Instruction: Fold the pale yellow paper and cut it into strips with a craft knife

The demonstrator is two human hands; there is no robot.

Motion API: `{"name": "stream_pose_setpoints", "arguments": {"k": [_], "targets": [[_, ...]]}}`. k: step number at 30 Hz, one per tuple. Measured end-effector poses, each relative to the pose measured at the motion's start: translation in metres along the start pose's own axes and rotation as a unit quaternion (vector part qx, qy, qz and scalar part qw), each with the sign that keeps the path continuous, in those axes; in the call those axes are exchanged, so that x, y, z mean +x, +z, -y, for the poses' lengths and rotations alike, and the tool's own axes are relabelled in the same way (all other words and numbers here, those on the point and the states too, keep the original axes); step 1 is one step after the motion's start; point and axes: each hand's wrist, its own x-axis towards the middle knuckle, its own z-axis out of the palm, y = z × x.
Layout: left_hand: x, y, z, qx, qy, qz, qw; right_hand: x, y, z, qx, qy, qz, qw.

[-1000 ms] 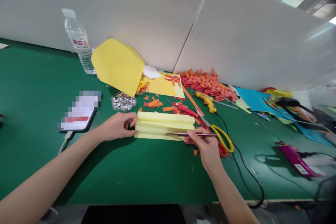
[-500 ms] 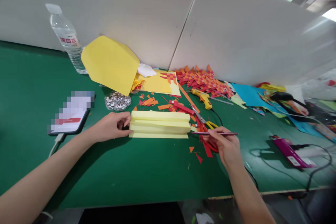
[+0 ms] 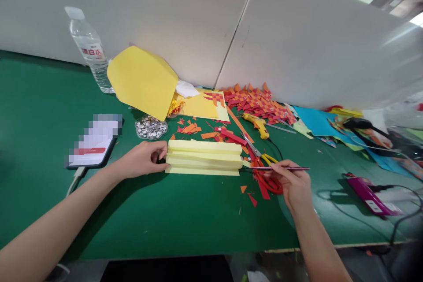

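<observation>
A: What takes up the most room?
B: The green table [image 3: 191, 220]. At its back, a broad yellow sheet [image 3: 142, 81] leans in front of the water bottle [image 3: 87, 48].
A: And the paper being worked?
B: The pleated paper [image 3: 205, 157], pale yellow, lies on the table between the two hands. Its long axis runs left to right, roughly along the table's near edge, and its folds run the same way. I can't tell a front end from a back one.
A: The hands?
B: Well apart. The left hand [image 3: 147, 158] has thumb and fingers at the paper's left end; whether they pinch or merely steady it, I can't tell. The right hand [image 3: 295, 185] is off the paper, fingers closed around a thin stick [image 3: 299, 168].
A: Which way does that point?
B: Left, its tip just beside the paper's right end, near the lower folds. Contact is too fine to make out.
A: So which step is this?
B: I'd judge it a creasing step, pleats already raised. The next move calls for a steady left end and the stick level with a fold.
A: Anything smaller?
B: Orange scraps [image 3: 191, 128], just beyond the paper.
</observation>
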Motion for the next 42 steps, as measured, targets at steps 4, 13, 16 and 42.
{"name": "stream_pose_setpoints", "arguments": {"k": [4,13,16,42], "targets": [[0.000,0.000,-0.001,0.001,0.000,0.000,1.000,0.001,-0.003,0.001,0.038,-0.086,-0.065,0.993],[0.000,0.000,0.001,0.000,0.005,-0.002,1.000,-0.040,0.072,0.026,0.052,-0.089,0.028,0.994],[0.000,0.000,0.002,0.001,0.011,-0.001,1.000,-0.055,0.106,0.024,-0.012,-0.035,0.143,0.989],[-0.002,-0.001,-0.001,0.006,0.007,-0.005,1.000,-0.015,0.039,-0.006,-0.012,-0.010,0.064,0.998]]}}
